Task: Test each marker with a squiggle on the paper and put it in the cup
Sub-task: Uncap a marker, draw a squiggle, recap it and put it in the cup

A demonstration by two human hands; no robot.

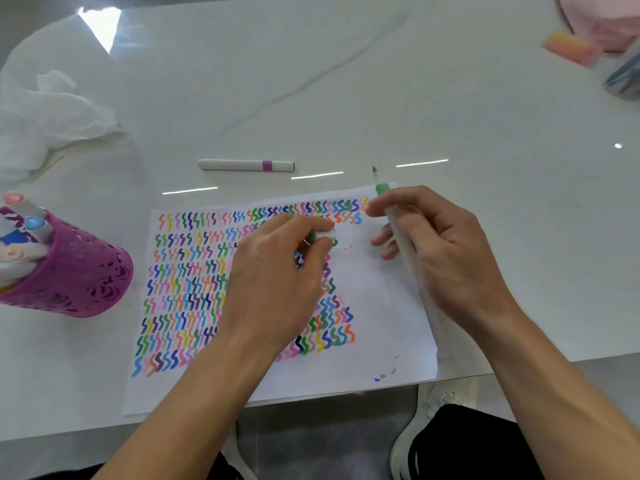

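right hand [440,251]: fingers and thumb curled round the green marker [382,188], gripped low on the barrel
green marker: uncapped, tip in the air and pointing up and away, above the far right corner of the paper [381,306], not touching it
left hand [277,271]: over the middle of the paper, thumb and forefinger pinching the cap [323,235], other fingers loosely curled
paper: rows of coloured squiggles fill the left and middle, bare strip down the right side and along the near edge
cup [86,278]: purple, at the left on the table [381,98], well apart from both hands, several markers [33,225] already in it
purple-banded marker [242,165]: capped, lying on the table beyond the paper, looks untested
step: green one is open with the tip off the page, can't tell if its squiggle is done
do it well: turn the tip down, slide the grip nearer the tip, draw on the bare right strip, not over old marks
hold-down: left hand can press the sheet flat while keeping the cap
after: push the cap on straight till it seats, then reach across to the cup, drop it in end first
risk: wet tip brushing the left fingers or smearing fresh ink
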